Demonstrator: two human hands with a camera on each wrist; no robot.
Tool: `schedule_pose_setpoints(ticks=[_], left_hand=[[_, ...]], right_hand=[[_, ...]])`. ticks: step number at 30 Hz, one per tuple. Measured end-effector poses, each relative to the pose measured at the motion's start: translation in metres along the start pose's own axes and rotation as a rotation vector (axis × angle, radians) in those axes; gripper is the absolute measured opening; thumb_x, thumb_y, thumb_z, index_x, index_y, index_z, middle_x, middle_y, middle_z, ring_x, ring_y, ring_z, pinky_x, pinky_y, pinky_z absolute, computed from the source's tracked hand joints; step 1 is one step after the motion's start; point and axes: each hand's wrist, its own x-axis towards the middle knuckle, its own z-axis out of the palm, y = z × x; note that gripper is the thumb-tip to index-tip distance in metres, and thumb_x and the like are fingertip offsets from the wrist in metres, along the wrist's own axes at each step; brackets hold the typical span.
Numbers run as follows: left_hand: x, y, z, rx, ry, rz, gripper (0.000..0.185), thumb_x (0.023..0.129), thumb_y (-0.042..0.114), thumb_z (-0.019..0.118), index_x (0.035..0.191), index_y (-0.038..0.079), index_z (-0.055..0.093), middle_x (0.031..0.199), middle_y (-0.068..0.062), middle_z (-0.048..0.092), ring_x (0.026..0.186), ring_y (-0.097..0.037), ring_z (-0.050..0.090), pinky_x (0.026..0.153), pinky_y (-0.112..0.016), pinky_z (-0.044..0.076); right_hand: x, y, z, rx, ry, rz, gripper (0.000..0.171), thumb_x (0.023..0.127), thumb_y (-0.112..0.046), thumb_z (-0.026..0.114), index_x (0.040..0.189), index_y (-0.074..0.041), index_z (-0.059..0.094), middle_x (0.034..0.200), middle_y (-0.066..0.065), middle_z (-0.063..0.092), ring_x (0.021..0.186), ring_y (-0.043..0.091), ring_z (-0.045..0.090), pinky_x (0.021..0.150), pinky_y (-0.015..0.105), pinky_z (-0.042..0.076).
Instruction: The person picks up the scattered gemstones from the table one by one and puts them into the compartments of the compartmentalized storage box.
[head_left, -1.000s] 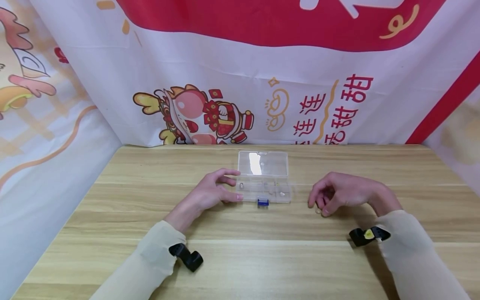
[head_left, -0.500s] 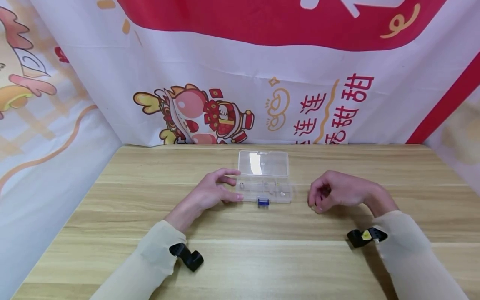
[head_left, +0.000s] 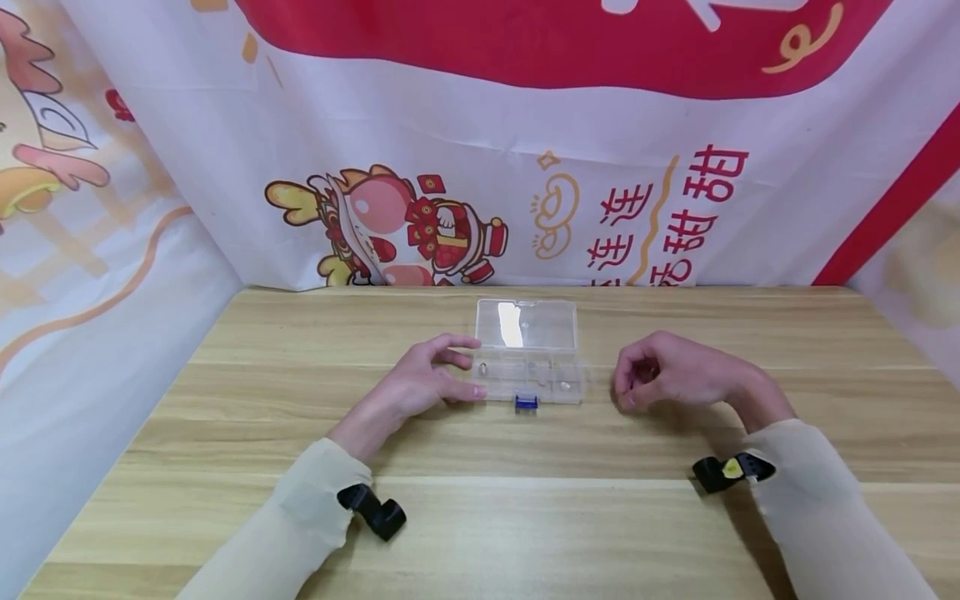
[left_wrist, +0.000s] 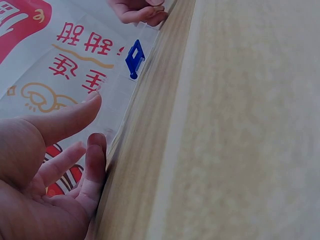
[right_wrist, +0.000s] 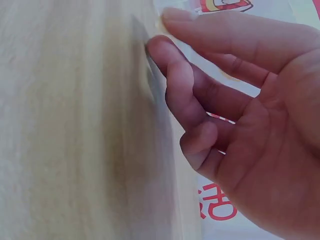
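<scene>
A clear plastic compartment box (head_left: 513, 392) lies on the table with its see-through lid (head_left: 551, 325) folded back and a blue latch (head_left: 527, 402) in front. Small trinkets, one of them a ring-like piece (head_left: 483, 367), sit in its compartments; they are too small to make out. My left hand (head_left: 427, 379) holds the box's left end, thumb at the front corner and index finger at the back. To the right of the box, my right hand (head_left: 667, 371) is low over the table. Its thumb and index finger pinch a tiny pale yellowish piece (left_wrist: 159, 8), mostly hidden by the fingertips.
The wooden table (head_left: 525, 533) extends in front of the box and to both sides. A printed cloth (head_left: 450, 117) hangs along the table's back edge, and more cloth (head_left: 97, 275) hangs at the left. Each sleeve carries a black wrist mount (head_left: 372, 512).
My right hand has picked the tiny pale piece up off the table and shifted slightly left and away from me. The left hand and the box have stayed in place.
</scene>
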Motion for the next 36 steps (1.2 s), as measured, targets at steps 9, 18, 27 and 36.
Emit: schedule_pose_setpoints(ticks=[9, 18, 27, 36], left_hand=[[0.001, -0.002, 0.000, -0.008, 0.000, -0.001, 0.065, 0.085, 0.019, 0.091, 0.143, 0.031, 0.062, 0.137, -0.007, 0.061, 0.115, -0.027, 0.060, 0.085, -0.029, 0.055], [0.002, -0.003, 0.000, -0.006, 0.000, 0.003, 0.065, 0.085, 0.021, 0.091, 0.142, 0.031, 0.063, 0.137, -0.007, 0.062, 0.115, -0.027, 0.060, 0.085, -0.029, 0.054], [0.002, -0.003, 0.000, -0.003, -0.001, 0.007, 0.065, 0.085, 0.020, 0.091, 0.142, 0.031, 0.063, 0.137, -0.006, 0.061, 0.117, -0.028, 0.059, 0.087, -0.030, 0.053], [0.001, -0.002, 0.000, -0.001, 0.005, 0.001, 0.065, 0.085, 0.021, 0.091, 0.142, 0.032, 0.063, 0.136, -0.006, 0.062, 0.117, -0.028, 0.059, 0.087, -0.030, 0.053]], right_hand=[[0.002, -0.003, 0.001, 0.025, 0.052, -0.058, 0.009, 0.095, -0.016, 0.079, 0.100, -0.012, 0.072, 0.090, 0.006, 0.071, 0.080, 0.016, 0.061, 0.071, 0.026, 0.052], [0.005, -0.011, 0.004, 0.046, 0.133, -0.080, 0.013, 0.097, -0.017, 0.077, 0.108, -0.011, 0.077, 0.098, 0.007, 0.075, 0.085, 0.018, 0.063, 0.075, 0.026, 0.054], [0.007, -0.018, 0.007, 0.061, 0.192, -0.073, 0.017, 0.096, -0.016, 0.079, 0.111, -0.009, 0.078, 0.104, 0.009, 0.076, 0.089, 0.020, 0.064, 0.076, 0.026, 0.055], [0.010, -0.024, 0.010, 0.092, 0.206, -0.078, 0.019, 0.095, -0.014, 0.080, 0.113, -0.008, 0.078, 0.108, 0.011, 0.076, 0.090, 0.022, 0.064, 0.075, 0.027, 0.056]])
